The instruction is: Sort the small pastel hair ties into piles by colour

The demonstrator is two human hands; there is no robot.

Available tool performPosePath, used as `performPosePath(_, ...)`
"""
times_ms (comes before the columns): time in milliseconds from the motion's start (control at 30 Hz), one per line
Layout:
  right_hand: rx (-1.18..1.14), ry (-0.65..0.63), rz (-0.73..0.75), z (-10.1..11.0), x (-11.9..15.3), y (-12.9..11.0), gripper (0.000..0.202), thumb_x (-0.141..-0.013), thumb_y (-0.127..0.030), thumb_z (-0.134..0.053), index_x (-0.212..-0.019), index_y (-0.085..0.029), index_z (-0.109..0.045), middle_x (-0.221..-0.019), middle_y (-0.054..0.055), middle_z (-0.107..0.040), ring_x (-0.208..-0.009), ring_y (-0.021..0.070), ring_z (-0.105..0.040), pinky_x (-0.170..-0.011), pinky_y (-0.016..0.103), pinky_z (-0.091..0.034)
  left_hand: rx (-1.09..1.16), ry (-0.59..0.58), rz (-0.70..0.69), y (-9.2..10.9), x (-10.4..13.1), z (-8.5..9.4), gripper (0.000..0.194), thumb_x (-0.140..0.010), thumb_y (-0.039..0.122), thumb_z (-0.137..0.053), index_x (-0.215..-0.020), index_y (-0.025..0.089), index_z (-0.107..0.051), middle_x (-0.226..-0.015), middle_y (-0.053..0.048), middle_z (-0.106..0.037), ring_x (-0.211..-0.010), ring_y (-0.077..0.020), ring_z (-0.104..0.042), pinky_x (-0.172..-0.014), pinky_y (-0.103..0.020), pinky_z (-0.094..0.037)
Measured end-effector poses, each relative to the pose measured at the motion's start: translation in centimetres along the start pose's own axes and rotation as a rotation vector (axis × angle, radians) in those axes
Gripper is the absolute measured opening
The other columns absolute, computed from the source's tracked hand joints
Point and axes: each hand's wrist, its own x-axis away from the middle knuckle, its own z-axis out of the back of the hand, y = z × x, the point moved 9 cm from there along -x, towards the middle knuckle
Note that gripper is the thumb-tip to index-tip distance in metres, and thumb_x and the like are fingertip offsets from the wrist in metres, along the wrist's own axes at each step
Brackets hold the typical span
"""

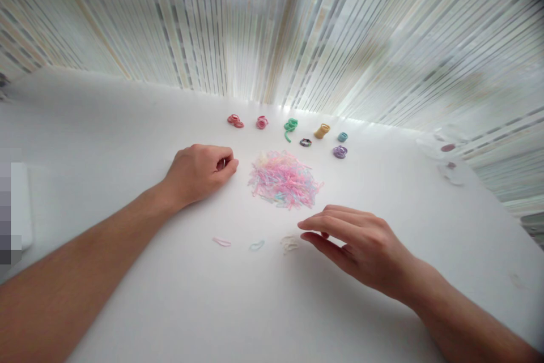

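One hand, the left hand [199,170], rests on the white counter [170,300], fingers curled, whether around anything I cannot tell. Rightward lie a pink band [221,242], a blue band [256,246], the pastel pile [285,180] beyond, and cream bands [290,244]. Beside these, the right hand [368,241] holds thumb and forefinger slightly apart; such thin bands call for a fingertip pinch.

Left hand [202,173]: palm out of sight
Loose heap of thin pastel bands [284,180]: lowest ones buried (too tangled to count)
Small cream curved bands [289,244]: blurred
Pale pixelated object [19,204]: cut off at left edge
Translucent striped curtain [263,29]: top cut off
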Motion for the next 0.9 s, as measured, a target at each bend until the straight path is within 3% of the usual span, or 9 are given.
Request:
performPosePath(100, -0.031, -0.003, -0.04, -0.1, -0.1, 0.7, 0.012, -0.099, -0.011, -0.066, -0.11, -0.016, -0.07, -0.096, 0.006, -0.076, -0.079, 0.0145, -0.068, -0.072, 0.025, -0.054, 0.0, 0.001, -0.002, 0.0, 0.0, 0.0, 0.033, -0.09, 0.047, -0.048, -0.07, 0.022, -0.052, -0.068, 0.0, -0.06, -0.064, -0.0153, -0.046, -0.065, -0.032, -0.028)
performPosePath(467, -0.263, -0.222, -0.183, -3.3, 0.2, 1.8, 0.026, -0.097, -0.017, -0.067, -0.122, -0.016, -0.073, -0.107, 0.01, -0.064, -0.093, 0.0181, -0.064, -0.078, 0.028, -0.057, -0.022, -0.01, 0.0, 0.3, 0.0, 0.1, 0.033, -0.089, 0.046, -0.046, -0.069, 0.022, -0.051, -0.068, -0.001, -0.06, -0.063, -0.0158, -0.046, -0.065, -0.032, -0.028)
performPosePath(733, -0.288, -0.205, -0.168, -3.5, 0.3, 2.2, 0.012, -0.101, -0.017, -0.065, -0.107, -0.02, -0.074, -0.103, 0.007, -0.063, -0.089, 0.0155, -0.063, -0.079, 0.028, -0.054, -0.066, -0.016, 0.008, 0.3, -0.1, 0.0, 0.032, -0.09, 0.046, -0.046, -0.07, 0.022, -0.054, -0.069, -0.001, -0.061, -0.065, -0.016, -0.048, -0.065, -0.031, -0.028)
performPosePath(900, -0.309, -0.174, -0.157, -3.3, 0.2, 2.4, 0.012, -0.101, -0.017, -0.065, -0.107, -0.019, -0.075, -0.101, 0.007, -0.065, -0.087, 0.0151, -0.064, -0.077, 0.027, -0.054, -0.071, -0.013, 0.008, 0.1, 0.0, 0.1, 0.033, -0.091, 0.045, -0.047, -0.071, 0.021, -0.057, -0.07, -0.001, -0.063, -0.065, -0.0159, -0.049, -0.065, -0.031, -0.029)
